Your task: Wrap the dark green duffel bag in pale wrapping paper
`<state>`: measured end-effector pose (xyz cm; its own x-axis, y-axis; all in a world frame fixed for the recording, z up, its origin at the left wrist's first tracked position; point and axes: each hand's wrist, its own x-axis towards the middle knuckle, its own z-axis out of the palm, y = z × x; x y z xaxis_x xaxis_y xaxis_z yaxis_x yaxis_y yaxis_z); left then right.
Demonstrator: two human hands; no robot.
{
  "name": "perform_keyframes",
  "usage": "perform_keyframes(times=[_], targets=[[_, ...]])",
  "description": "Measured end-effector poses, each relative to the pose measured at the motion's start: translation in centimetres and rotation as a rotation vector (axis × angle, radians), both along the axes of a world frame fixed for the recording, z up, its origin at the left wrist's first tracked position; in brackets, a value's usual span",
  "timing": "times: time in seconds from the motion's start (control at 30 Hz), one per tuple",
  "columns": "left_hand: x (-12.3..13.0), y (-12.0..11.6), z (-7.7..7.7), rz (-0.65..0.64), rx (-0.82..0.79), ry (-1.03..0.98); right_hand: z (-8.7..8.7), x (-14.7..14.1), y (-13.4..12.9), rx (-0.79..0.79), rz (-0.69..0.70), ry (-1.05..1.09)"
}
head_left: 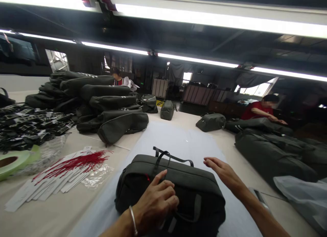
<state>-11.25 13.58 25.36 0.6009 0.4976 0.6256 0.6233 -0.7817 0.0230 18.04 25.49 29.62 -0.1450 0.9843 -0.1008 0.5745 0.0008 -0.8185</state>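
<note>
A dark green duffel bag point(201, 182) lies in front of me on a white sheet point(178, 138), its dark handles looped up over the top. My left hand point(157, 199), with a silver bangle at the wrist, rests against the bag's near side by one handle. Its fingers are bent, and what they grip, if anything, is hidden. Beyond the bag's right end my right hand point(221, 170) is raised with fingers extended, holding nothing. A small red thread point(147, 177) shows on the bag left of my left hand.
White tags point(58, 182) with red strings, a green tape roll point(15, 162) and black straps point(33, 124) are at left. Green bags are piled back left point(107, 97) and right point(270, 155). A person in red point(258, 109) works back right; another person point(119, 80) is behind the left pile.
</note>
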Motion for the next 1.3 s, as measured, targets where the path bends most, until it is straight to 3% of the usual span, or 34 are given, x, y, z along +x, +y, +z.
perform_keyframes(times=[0.07, 0.13, 0.23, 0.3, 0.4, 0.47, 0.53, 0.6, 0.7, 0.77, 0.87, 0.93, 1.0, 1.1, 1.2, 1.27, 1.3], targets=[[0.5, 0.0, 2.4, 0.020, 0.054, -0.011, -1.0, -0.7, 4.7, -0.133, -0.032, -0.046], [1.1, 0.4, 4.5, 0.080, 0.124, -0.023, -3.0, -2.4, 8.1, -0.267, 0.037, -0.009], [1.6, 1.8, 7.4, 0.287, 0.213, -0.016, -5.0, -5.6, 9.9, -0.328, 0.176, 0.194], [1.8, 3.4, 9.1, 0.490, 0.155, 0.030, -4.6, -6.9, 9.3, -0.310, 0.254, 0.347], [1.9, 6.5, 11.3, 0.754, -0.137, -0.030, -1.8, -6.7, 7.0, -0.283, 0.455, 0.517], [2.1, 8.9, 12.3, 0.789, -0.359, -0.205, 0.3, -5.8, 5.2, -0.223, 0.688, 0.518], [2.6, 10.8, 12.8, 0.745, -0.489, -0.346, 1.7, -5.0, 3.4, -0.151, 0.863, 0.426], [3.5, 11.9, 12.8, 0.686, -0.519, -0.376, 2.1, -4.6, 1.9, -0.096, 0.848, 0.308], [5.3, 12.0, 12.0, 0.606, -0.481, -0.329, 1.7, -4.7, 0.2, -0.060, 0.757, 0.202], [6.2, 11.5, 11.2, 0.582, -0.475, -0.317, 1.8, -4.6, -0.5, -0.078, 0.821, 0.170], [6.8, 10.8, 9.8, 0.541, -0.633, -0.450, 2.8, -3.9, -1.0, -0.123, 0.929, 0.136], [6.8, 10.4, 9.1, 0.480, -0.778, -0.559, 3.3, -3.4, -1.1, -0.161, 0.917, 0.141], [6.6, 9.4, 8.6, 0.408, -0.849, -0.702, 3.3, -2.9, -0.9, -0.196, 0.786, 0.228], [6.1, 5.8, 7.0, 0.227, -0.804, -1.127, 1.9, -2.9, 0.0, -0.266, 0.433, 0.529], [5.8, 0.3, 2.3, 0.095, -0.669, -1.482, -0.4, -3.5, 1.5, -0.273, 0.116, 0.712], [6.0, -3.3, -2.7, 0.049, -0.692, -1.585, -1.9, -4.2, 2.4, -0.179, -0.032, 0.728], [6.2, -4.8, -5.5, 0.025, -0.779, -1.659, -2.6, -4.5, 2.8, -0.133, -0.082, 0.731]])
